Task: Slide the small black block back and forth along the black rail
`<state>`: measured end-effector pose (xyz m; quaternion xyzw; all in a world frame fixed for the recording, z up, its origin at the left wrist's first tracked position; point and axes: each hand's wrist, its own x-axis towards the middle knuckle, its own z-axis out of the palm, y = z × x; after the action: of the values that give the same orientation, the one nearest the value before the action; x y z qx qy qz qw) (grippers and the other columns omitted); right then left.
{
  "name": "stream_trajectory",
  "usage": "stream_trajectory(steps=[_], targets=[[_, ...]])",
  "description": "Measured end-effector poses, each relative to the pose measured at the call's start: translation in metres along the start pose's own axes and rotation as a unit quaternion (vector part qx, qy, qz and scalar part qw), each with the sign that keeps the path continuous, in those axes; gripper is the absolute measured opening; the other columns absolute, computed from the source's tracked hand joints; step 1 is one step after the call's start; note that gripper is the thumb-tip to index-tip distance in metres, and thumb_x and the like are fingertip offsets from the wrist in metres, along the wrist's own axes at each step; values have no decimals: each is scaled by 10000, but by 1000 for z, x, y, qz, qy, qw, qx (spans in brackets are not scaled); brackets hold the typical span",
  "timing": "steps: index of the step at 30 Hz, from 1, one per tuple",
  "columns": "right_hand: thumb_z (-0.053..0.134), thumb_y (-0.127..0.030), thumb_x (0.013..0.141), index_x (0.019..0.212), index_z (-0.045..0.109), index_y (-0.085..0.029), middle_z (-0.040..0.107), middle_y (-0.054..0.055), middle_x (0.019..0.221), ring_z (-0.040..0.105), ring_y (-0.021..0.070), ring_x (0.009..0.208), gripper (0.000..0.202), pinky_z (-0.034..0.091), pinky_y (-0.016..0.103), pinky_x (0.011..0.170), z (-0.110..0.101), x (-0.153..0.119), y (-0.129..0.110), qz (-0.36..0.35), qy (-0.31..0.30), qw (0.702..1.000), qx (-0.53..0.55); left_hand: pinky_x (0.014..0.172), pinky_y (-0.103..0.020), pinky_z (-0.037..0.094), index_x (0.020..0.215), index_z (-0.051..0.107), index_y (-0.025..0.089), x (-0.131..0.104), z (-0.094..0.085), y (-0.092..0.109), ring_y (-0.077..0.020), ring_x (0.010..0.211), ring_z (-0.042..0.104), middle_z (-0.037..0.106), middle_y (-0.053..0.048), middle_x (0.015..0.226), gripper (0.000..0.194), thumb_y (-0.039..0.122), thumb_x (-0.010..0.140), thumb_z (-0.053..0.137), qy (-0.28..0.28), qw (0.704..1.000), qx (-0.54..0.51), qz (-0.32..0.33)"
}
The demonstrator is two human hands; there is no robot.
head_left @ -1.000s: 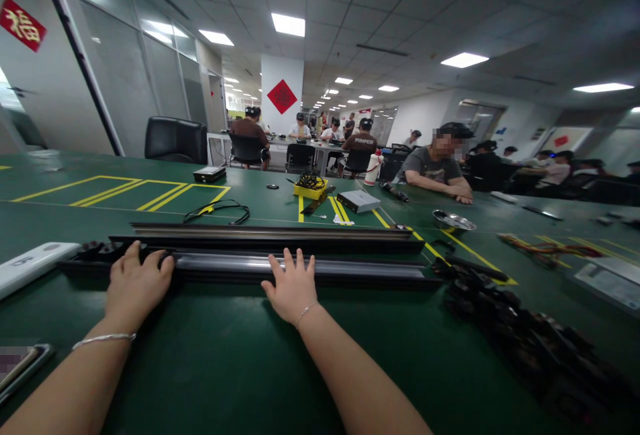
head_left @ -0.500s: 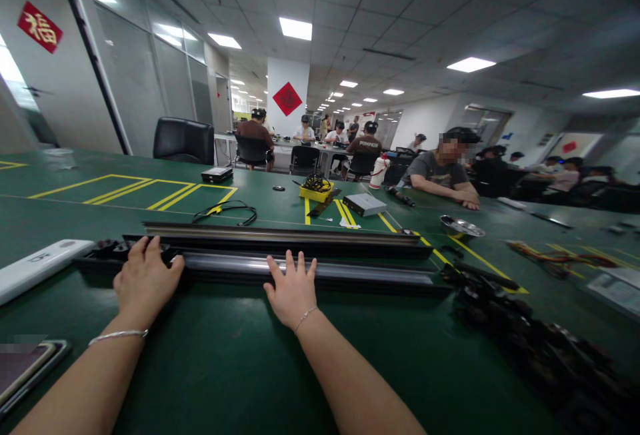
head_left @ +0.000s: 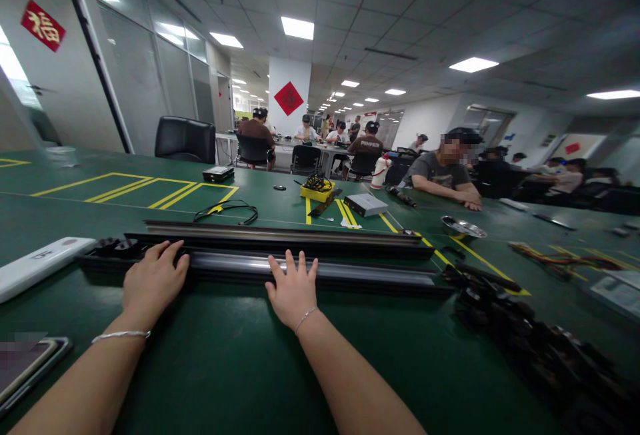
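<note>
A long black channel (head_left: 350, 284) with a shiny silver-grey strip (head_left: 240, 262) along it lies crosswise in front of me. My right hand (head_left: 294, 288) rests on its middle, fingers spread and touching the strip. Near the channel's left end, my left hand (head_left: 155, 282) reaches over it with fingers bent and the thumb close to the forefinger; what lies between them is hidden. Several small black parts (head_left: 116, 246) sit at that left end, beside my fingers. Just behind lies a second long black channel (head_left: 320, 236), parallel to the first.
A white bar-shaped device (head_left: 45, 265) and a phone (head_left: 30, 368) lie at left. Black parts (head_left: 540, 348) are heaped at right. Behind the channels are a cable (head_left: 235, 205), a yellow box (head_left: 316, 190), a grey box (head_left: 366, 204) and a metal bowl (head_left: 463, 227). A person (head_left: 440, 175) sits across the table.
My left hand has slid a little to the right along the channel, its thumb and fingers closer together, uncovering more of the small black parts. My right hand has stayed in place.
</note>
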<state>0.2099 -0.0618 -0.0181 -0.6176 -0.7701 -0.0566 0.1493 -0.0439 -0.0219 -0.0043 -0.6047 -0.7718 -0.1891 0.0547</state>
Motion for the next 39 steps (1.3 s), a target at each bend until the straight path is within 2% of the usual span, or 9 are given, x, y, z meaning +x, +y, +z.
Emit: stream_trajectory(steps=[10,18,29,35,39], targets=[[398,-477,863,1378,268,-362,259,74,1455,160,355,1319,543,38,612,994,4,0,2,-3,10,1000,-2,938,-457,359,1280,431,253,2,4,1,-294,1138,487,404,-98,1362,487,416,847,279,9,1000,3,-15],[432,-429,853,1375,278,-356,248,74,1459,146,368,1318,549,28,621,986,7,1,0,8,9,1000,-9,909,-460,384,1272,446,240,1,3,2,-299,1105,513,418,-101,1348,485,390,866,229,10,1000,13,-5],[456,-405,840,1366,299,-343,254,84,1455,149,377,1314,552,32,607,992,9,1,1,3,11,1000,0,930,-485,348,1234,484,254,-3,6,6,-254,1063,538,485,-87,1294,433,316,883,239,48,998,37,35],[455,-400,841,1368,299,-338,255,84,1455,149,374,1316,553,36,599,997,9,1,0,2,11,1000,1,890,-447,388,1221,498,251,-1,7,4,-235,990,569,517,-82,1255,422,295,884,247,58,996,56,50],[433,-382,855,1374,288,-339,260,76,1455,154,363,1318,541,41,589,1004,9,1,-1,7,12,1000,1,841,-377,426,1212,514,198,1,10,0,-211,949,579,521,-111,1229,426,286,882,258,64,995,30,72]])
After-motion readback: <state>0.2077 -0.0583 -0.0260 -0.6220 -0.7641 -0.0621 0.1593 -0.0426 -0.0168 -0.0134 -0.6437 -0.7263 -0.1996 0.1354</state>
